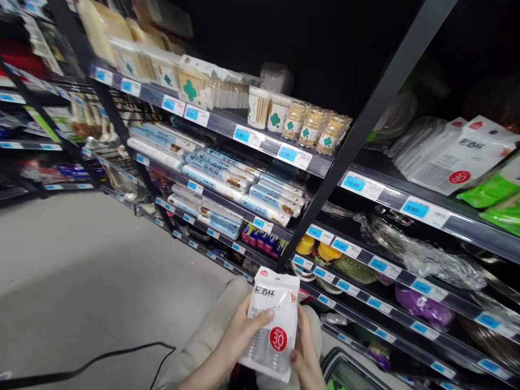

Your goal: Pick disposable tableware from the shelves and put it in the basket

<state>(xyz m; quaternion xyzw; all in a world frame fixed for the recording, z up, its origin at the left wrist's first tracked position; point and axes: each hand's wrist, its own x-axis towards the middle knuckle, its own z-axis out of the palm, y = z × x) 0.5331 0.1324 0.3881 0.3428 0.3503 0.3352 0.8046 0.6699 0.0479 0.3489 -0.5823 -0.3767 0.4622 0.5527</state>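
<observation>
A white and clear plastic pack of disposable cups (270, 303), marked with a red circle and "30", is held low in front of me, above my knees. My left hand (248, 324) grips its left side, the thumb lying across the front. On the right edge, my right hand (304, 342) is closed with its thumb near the lower corner. The fingers behind the pack are hidden. Similar cup packs (459, 154) stand upright on the shelf at the right.
Shelves ahead carry toothpick jars (309, 127), boxed rolls of wrap (227, 176) and yellow items (320, 249). A dark slanted post (357, 130) divides two shelf bays. A basket rim (345, 360) shows at lower right. A black cord (101, 357) crosses the grey floor (81, 260).
</observation>
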